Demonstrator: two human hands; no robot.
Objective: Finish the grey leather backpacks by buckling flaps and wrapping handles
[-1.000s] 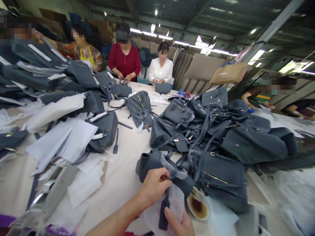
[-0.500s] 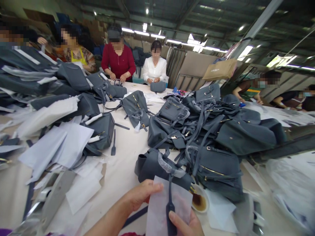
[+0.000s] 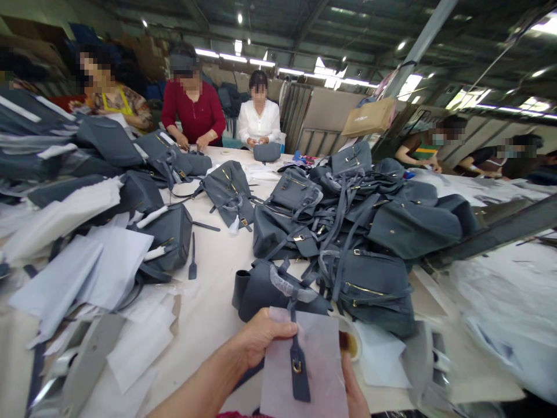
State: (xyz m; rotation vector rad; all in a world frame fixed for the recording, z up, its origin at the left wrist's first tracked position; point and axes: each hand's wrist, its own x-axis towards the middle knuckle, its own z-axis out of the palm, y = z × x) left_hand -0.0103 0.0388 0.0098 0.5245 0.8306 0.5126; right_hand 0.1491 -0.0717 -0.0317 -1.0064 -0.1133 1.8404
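My left hand [image 3: 256, 339] pinches the upper left edge of a thin white sheet of tissue paper [image 3: 317, 360]. My right hand [image 3: 354, 392] holds the sheet's right side from below, mostly hidden behind it. A grey leather tag with a gold ring [image 3: 298, 366] lies on the sheet, hanging by a thin strap from the grey bag [image 3: 265, 287] just beyond my hands. That bag's handle is wrapped in clear plastic.
A heap of grey bags [image 3: 361, 226] fills the table's right middle; more bags and white paper sheets [image 3: 96, 261] lie on the left. A small dish [image 3: 348, 342] sits behind the sheet. Several people work at the far end and right side of the white table [image 3: 213, 302].
The tissue sheet has been spread flat behind the tag, which now shows its gold ring. My left hand moved from the strap to the sheet's edge. The camera tilted upward slightly.
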